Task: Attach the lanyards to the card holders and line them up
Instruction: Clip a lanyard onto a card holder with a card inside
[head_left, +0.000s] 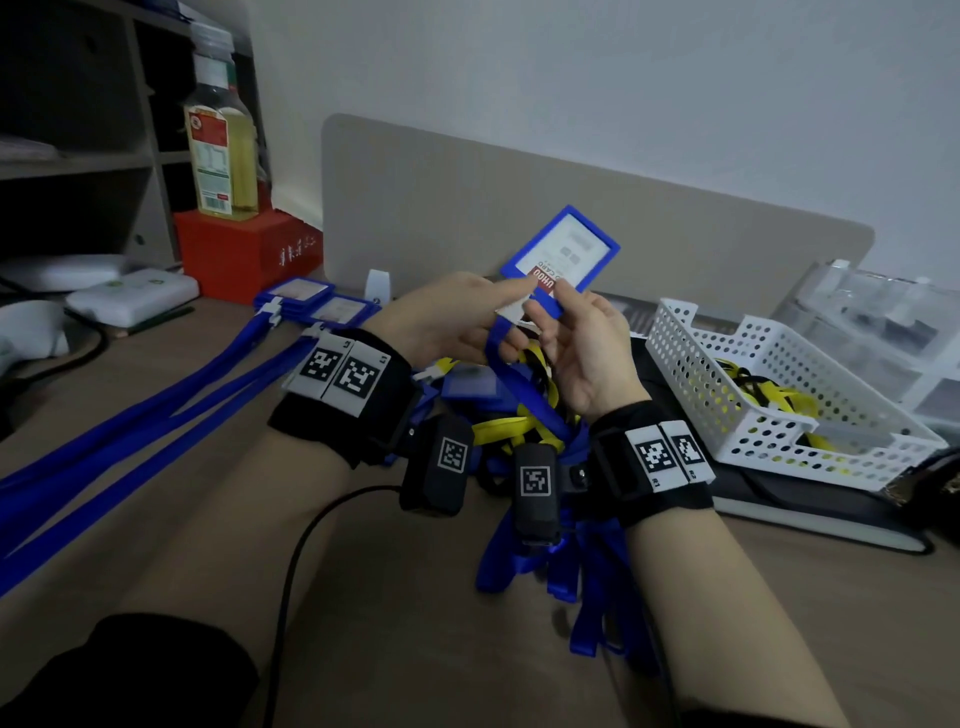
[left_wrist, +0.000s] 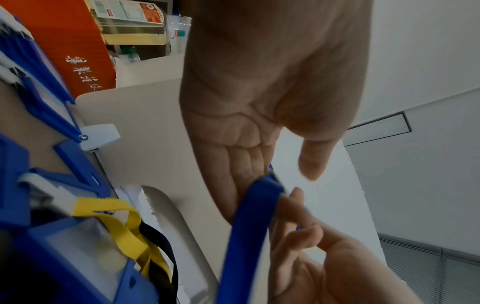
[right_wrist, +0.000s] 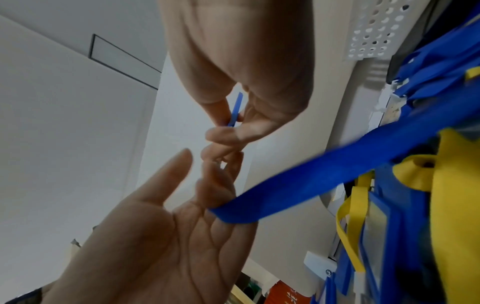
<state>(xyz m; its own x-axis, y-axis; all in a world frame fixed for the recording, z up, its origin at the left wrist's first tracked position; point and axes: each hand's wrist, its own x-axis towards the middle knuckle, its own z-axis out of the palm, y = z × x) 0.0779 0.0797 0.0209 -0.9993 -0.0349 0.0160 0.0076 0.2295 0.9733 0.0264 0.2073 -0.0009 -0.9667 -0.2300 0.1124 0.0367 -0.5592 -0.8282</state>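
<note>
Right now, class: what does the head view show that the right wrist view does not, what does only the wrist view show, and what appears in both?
Only the head view shows the face of the blue card holder held up over the desk, the finished holders lined up at the left, the oil bottle and both wristbands.

Only the right wrist view shows the holder edge-on, pinched between the right hand's fingers.

Both show the left hand, the blue lanyard and the white perforated basket.
</note>
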